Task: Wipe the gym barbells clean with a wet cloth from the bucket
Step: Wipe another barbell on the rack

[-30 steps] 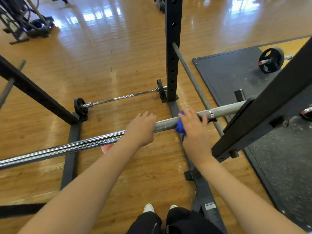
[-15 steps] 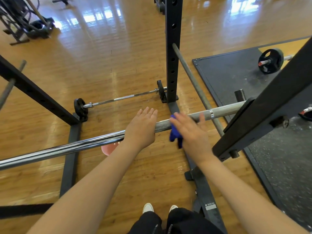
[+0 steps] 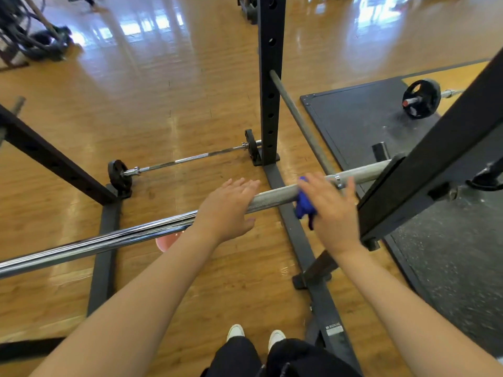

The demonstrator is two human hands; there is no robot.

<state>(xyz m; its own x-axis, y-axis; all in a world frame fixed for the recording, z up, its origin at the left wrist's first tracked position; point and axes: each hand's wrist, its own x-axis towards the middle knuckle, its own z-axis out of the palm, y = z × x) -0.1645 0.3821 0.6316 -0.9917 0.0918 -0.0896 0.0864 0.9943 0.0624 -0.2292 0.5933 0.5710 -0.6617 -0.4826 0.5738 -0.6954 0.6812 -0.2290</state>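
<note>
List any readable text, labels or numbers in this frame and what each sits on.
Nothing can be read for certain.
Sticker on the rack base rail near the shoes: a line of dark print over a white patch, too small and blurred to quote.
Weight plate on the black mat: red hub end, no legible marking.
Racked barbell, blue cloth: no text visible.

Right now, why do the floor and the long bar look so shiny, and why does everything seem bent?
Head view: window light glares off the polished wooden floor at the top and streaks along the chrome barbell; the wide-angle lens bows the rack post and stretches the arms; the far-left equipment looks soft; the right hand is slightly motion-blurred.
</note>
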